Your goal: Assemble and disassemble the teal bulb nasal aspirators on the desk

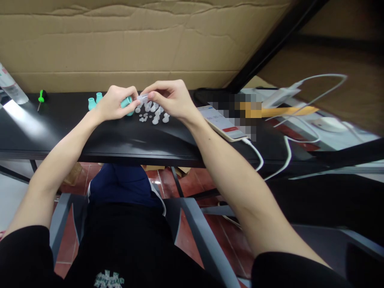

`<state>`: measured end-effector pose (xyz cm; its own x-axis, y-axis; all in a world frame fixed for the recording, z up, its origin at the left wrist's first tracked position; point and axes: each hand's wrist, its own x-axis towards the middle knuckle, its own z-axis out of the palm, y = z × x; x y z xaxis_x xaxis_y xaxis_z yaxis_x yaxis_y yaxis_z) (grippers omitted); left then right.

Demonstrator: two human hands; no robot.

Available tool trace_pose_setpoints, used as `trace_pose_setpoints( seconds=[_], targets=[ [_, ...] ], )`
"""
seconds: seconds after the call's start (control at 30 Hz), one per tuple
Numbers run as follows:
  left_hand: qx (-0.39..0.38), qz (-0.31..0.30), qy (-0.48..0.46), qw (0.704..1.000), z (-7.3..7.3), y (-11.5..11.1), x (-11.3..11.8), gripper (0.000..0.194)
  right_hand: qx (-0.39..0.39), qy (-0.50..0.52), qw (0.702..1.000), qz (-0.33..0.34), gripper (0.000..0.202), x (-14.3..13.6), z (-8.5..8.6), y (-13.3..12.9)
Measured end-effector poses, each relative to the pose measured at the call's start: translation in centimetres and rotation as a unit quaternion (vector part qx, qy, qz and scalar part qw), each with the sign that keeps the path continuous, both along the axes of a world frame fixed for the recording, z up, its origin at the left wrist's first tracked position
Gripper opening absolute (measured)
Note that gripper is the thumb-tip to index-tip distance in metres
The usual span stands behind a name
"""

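Observation:
My left hand (115, 103) is closed around a teal tube-shaped piece (126, 102). Thumb and fingertips of my right hand (171, 98) pinch a small clear plastic piece (144, 98), whose near end meets the fingertips of my left hand. Whether the clear piece sits inside the teal one cannot be made out. Below the hands lie several translucent white knobbed pieces (156, 118) and a few small flat white discs (144, 117). More teal pieces (91, 104) stand just left of my left hand.
A phone (223, 122) with a white charging cable (255, 150) lies right of my right forearm. A green-handled screwdriver (41, 98) and a clear bottle (13, 86) are at the left of the black table (120, 142). Cardboard (120, 44) walls off the back.

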<state>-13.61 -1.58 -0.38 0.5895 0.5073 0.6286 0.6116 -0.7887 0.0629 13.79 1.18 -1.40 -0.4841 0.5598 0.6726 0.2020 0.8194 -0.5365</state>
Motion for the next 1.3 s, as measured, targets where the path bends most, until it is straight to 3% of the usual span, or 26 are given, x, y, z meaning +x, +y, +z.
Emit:
trace_pose_setpoints(
  seconds=[0.2,0.47,0.6,1.0,1.3],
  targets=[
    [-0.017,0.003,0.03,0.999,-0.8,0.7,-0.1,0.049,-0.012,0.027,1.0,0.009,0.079,-0.9,-0.4,0.4],
    [-0.014,-0.036,-0.013,0.999,-0.7,-0.2,1.3,0.07,-0.036,0.114,0.99,0.072,0.074,-1.7,-1.0,0.7],
    [-0.088,-0.083,-0.049,0.991,-0.7,-0.7,1.7,0.077,-0.047,0.124,0.987,0.091,0.075,-1.6,-1.0,1.2],
    [-0.141,-0.089,-0.065,0.984,-0.6,-1.0,1.3,0.082,-0.041,0.092,0.994,0.043,0.063,-1.2,-1.5,1.6],
    [-0.206,-0.099,-0.078,0.97,-0.7,-0.8,0.8,0.088,-0.055,0.071,0.995,0.049,0.072,-1.1,-1.1,0.8]
  ],
)
